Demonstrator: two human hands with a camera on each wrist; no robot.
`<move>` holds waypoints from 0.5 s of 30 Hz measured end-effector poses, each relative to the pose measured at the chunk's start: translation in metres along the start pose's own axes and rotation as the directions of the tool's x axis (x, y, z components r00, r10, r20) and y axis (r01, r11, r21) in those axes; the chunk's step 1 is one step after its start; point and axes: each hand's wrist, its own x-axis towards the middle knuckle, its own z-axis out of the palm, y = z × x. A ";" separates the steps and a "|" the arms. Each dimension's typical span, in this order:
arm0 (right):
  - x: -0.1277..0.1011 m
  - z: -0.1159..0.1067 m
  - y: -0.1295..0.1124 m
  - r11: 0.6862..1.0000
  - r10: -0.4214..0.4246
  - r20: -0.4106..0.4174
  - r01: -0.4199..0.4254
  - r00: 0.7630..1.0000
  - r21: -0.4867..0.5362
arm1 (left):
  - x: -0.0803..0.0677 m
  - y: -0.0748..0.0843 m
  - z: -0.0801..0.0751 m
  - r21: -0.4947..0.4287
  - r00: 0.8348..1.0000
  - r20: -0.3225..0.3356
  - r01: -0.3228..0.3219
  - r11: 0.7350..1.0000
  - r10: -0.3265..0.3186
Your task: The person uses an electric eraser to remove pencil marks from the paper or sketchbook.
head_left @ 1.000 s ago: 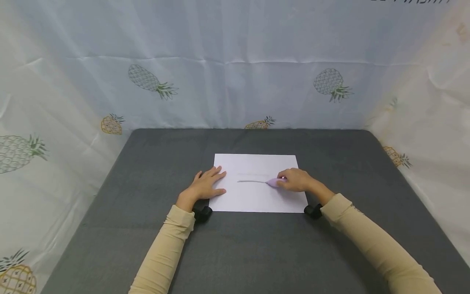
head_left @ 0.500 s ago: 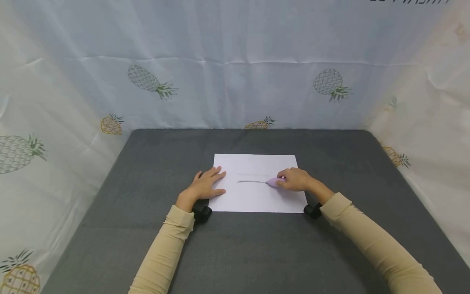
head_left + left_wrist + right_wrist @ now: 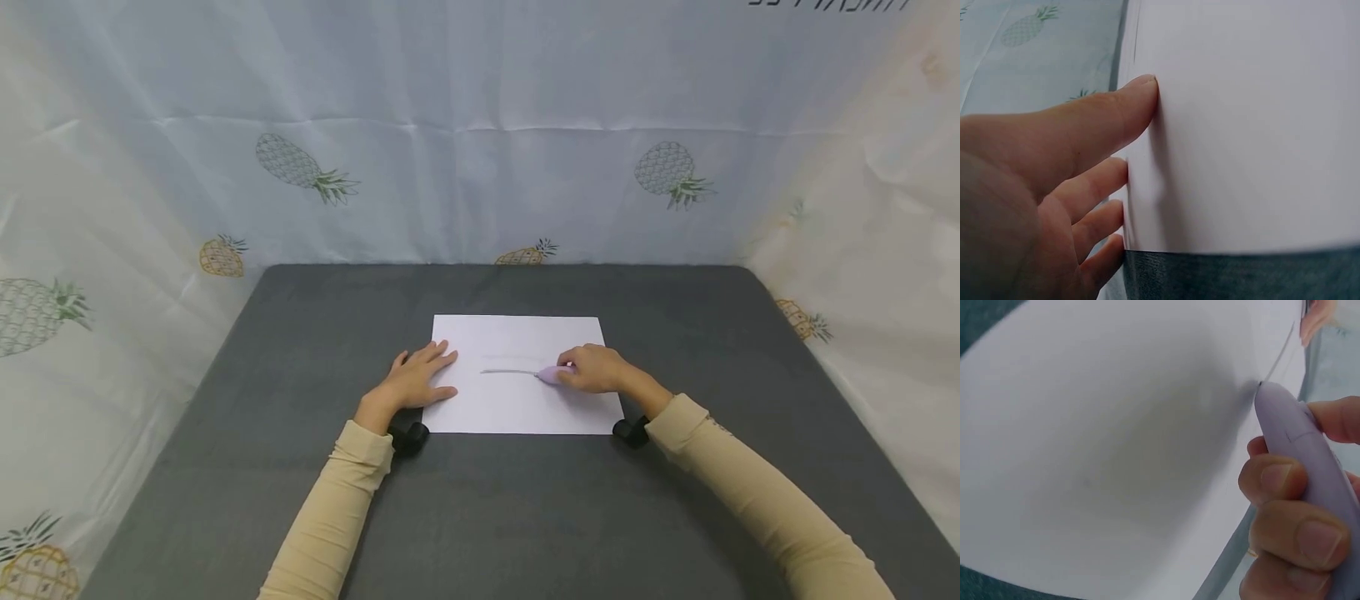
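A white sheet of paper (image 3: pixel 517 404) lies on the grey table (image 3: pixel 480 517). My left hand (image 3: pixel 416 382) rests flat on the sheet's left edge with straight fingers; in the left wrist view the fingers (image 3: pixel 1085 137) press on the paper (image 3: pixel 1254 125). My right hand (image 3: pixel 592 369) grips a lilac pen-shaped tool (image 3: pixel 551 374) whose tip touches the sheet. A thin grey line (image 3: pixel 506 372) runs left from the tip. In the right wrist view the fingers (image 3: pixel 1279 512) wrap round the tool (image 3: pixel 1300 444) above the paper (image 3: pixel 1116 456).
Pale cloth printed with pineapples (image 3: pixel 480 125) walls the table at the back and on both sides. Black wrist mounts (image 3: pixel 408 437) (image 3: pixel 628 431) sit at the sheet's near corners. Bare grey table surrounds the paper.
My right hand and the tool have slid slightly left along the grey line. The left hand has stayed where it was on the paper's edge.
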 end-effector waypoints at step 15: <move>-0.001 -0.001 0.000 1.000 0.012 -0.004 -0.012 1.000 -0.010 | 0.000 -0.001 0.002 -0.020 1.000 0.004 0.004 1.000 -0.004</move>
